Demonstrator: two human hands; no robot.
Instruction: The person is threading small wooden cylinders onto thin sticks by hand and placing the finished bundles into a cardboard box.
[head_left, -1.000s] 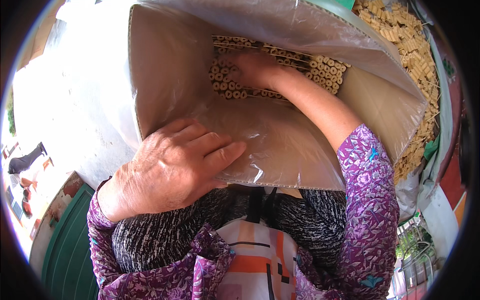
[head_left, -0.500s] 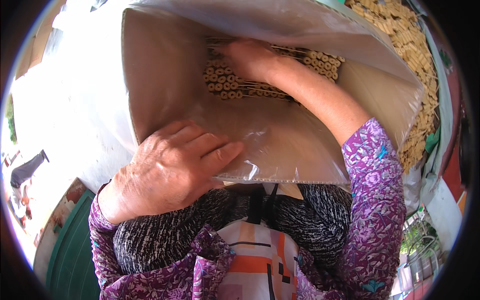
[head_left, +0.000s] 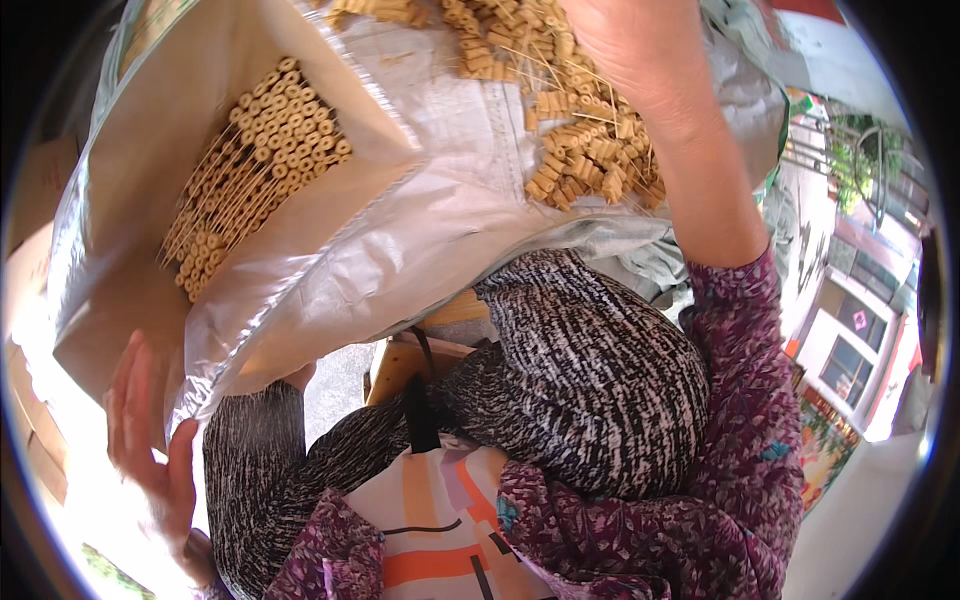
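Observation:
A brown cardboard box (head_left: 140, 240) with a clear plastic lining stands tilted at the left. Inside it lie stacked rows of thin sticks threaded with tan, hollow, tube-shaped pieces (head_left: 285, 125), their round ends showing. My left hand (head_left: 150, 460) is at the box's near left edge, fingers stretched out and thumb apart, holding nothing that I can see. My right hand (head_left: 640, 50) reaches over a heap of similar tan pieces on sticks (head_left: 585, 160). The frame's top edge cuts off its fingers, so whatever they touch is hidden.
A pale woven plastic sheet (head_left: 490, 150) lies under the heap, right of the box. My legs in black-and-white patterned trousers (head_left: 600, 380) are close below it. A wooden piece (head_left: 405, 365) shows between them. Other cardboard boxes (head_left: 35, 390) stand at far left.
My right hand has come out of the box and moved right, over the heap. The view has turned rightward, so the box appears farther left. My left hand stays at the box's edge, fingers more extended.

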